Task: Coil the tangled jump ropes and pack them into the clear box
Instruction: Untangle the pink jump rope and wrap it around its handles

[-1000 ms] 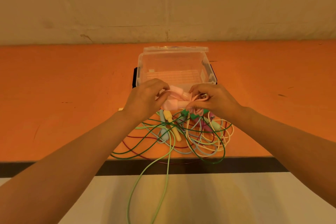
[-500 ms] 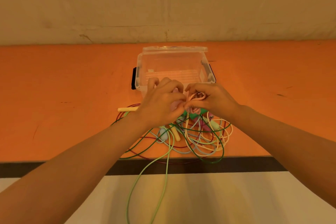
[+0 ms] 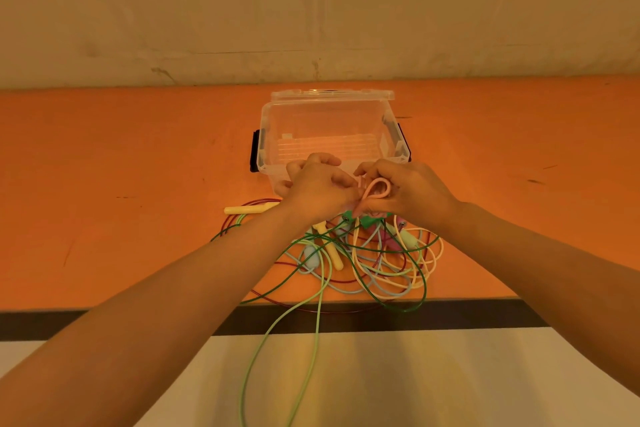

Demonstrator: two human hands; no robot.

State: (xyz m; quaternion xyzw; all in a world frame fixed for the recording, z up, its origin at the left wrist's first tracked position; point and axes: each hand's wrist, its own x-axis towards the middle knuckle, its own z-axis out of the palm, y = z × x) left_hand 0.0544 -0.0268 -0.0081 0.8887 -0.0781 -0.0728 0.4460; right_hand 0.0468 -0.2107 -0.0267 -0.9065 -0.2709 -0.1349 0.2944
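Note:
A clear plastic box (image 3: pixel 265 135) stands open on the orange table, its lid tipped back. Just in front of it, my left hand (image 3: pixel 320 189) and my right hand (image 3: pixel 408 189) hold a pink jump rope (image 3: pixel 379 188) between them; a small loop of its cord shows between the hands, and my left hand's fingers curl over the rest of the bundle, hiding it. Below the hands lies a tangle of jump ropes (image 3: pixel 381 263) in dark green, light green, cream, pale blue and dark red, with yellow, blue, green and pink handles among them.
A yellow handle (image 3: pixel 247 209) lies to the left of the pile. Light green cord (image 3: pixel 311 340) hangs over the table's dark front edge (image 3: pixel 450 317) toward me. A plain wall rises behind the table. Black latches sit on the box's sides.
My left hand has closed in over the pink bundle beside my right hand. The flat pink handles seen a second ago are now hidden; a small pink cord loop shows between the hands.

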